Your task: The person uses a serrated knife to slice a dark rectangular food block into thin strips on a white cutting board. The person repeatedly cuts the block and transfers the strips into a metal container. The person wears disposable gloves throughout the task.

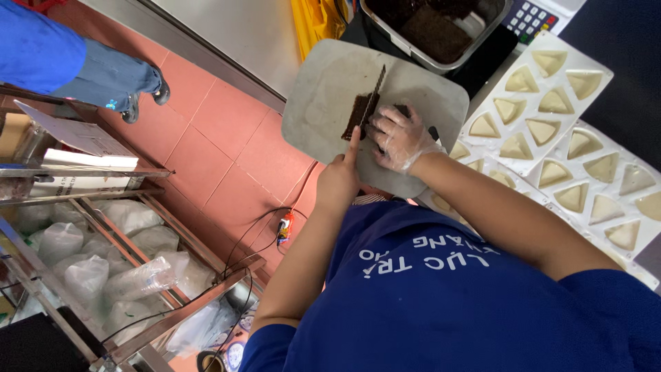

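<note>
A dark brown slab of cake (358, 114) lies near the middle of a grey cutting board (323, 96), a long knife (375, 96) set across it. The right hand (398, 138), in a clear plastic glove, is clenched around the knife's dark handle. The bare left hand (339, 180) is loosely curled, its forefinger pressed on the slab's near edge. Beyond the board sits a metal tray (482, 34) of more dark cake; at the desk's right edge lie white moulds (551, 103) with triangular hollows
</note>
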